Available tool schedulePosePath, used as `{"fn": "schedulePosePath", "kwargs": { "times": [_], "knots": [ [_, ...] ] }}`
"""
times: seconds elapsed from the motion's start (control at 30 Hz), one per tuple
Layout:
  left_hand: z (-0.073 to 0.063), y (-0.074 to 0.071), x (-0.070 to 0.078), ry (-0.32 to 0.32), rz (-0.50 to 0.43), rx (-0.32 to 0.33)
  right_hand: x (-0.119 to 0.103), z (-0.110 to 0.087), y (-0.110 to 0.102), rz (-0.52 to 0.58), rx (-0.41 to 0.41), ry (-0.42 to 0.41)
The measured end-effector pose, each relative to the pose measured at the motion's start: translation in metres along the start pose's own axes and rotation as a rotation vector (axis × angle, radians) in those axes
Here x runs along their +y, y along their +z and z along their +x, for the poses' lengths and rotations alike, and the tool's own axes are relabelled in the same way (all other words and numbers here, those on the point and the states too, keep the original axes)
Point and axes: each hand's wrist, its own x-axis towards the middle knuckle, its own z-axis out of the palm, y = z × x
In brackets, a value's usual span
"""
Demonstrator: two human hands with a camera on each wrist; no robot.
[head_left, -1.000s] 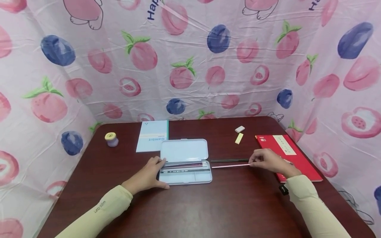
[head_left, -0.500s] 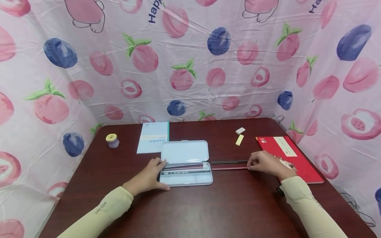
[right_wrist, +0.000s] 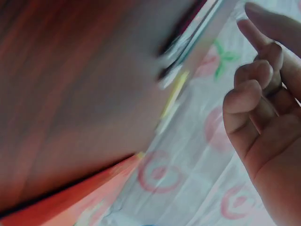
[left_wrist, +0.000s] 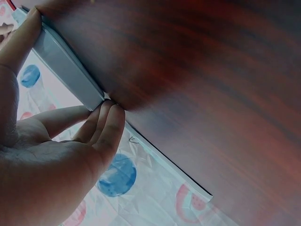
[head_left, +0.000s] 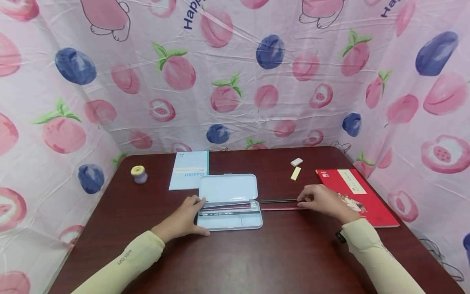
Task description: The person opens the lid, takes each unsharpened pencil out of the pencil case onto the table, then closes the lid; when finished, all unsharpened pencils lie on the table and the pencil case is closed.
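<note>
Table [head_left: 235,259]: dark red-brown, spreading out on every side of the pencil case.
Left hand [head_left: 185,219]: gripping the left end of the pencil case, thumb at the near corner, fingers toward the hinge; same hold as a second ago.
Pencil case [head_left: 220,223]: lid laid back on the far side, a few pencils [head_left: 225,205] lying inside along the far part of the tray; unmoved.
Red pencil [head_left: 280,208]: flat to the right of the case, one end near its right edge; a second ago paler and slightly slanted, right end at the fingertips.
Right hand [head_left: 323,202]: right of the case, over the right ends of both loose pencils; fingers loosely bent, gap showing between thumb and index; shifted a little toward the case.
Black pencil [head_left: 275,200]: right of the case, alongside the red one on its far side.
Red book [head_left: 372,206]: well right of the case, cover picture less hidden than before.
Yellow-topped spool [head_left: 139,175]: well left of and beyond the case.
Yellow strip [head_left: 295,173]: beyond the case, to the right.
Light-blue notebook [head_left: 187,172]: behind the case, to the left.
White eraser [head_left: 296,162]: farther from the case, just beyond the strip.
Fruit-print curtain [head_left: 235,53]: behind everything, far past the case.
</note>
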Motion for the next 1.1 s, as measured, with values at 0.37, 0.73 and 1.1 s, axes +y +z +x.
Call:
{"fn": "schedulePosePath", "kwargs": {
  "times": [0.37,0.73,1.1],
  "knots": [
    [0.0,0.002,0.0,-0.003,0.0,0.0,-0.06,0.035,0.036,0.075,0.089,-0.054],
    [0.001,0.001,-0.001,-0.003,0.004,0.009,-0.097,0.064,0.071,0.008,-0.029,-0.171],
    [0.0,0.001,-0.001,-0.01,0.001,0.006,-0.108,0.075,0.08,-0.036,-0.068,-0.163]
  ]
}}
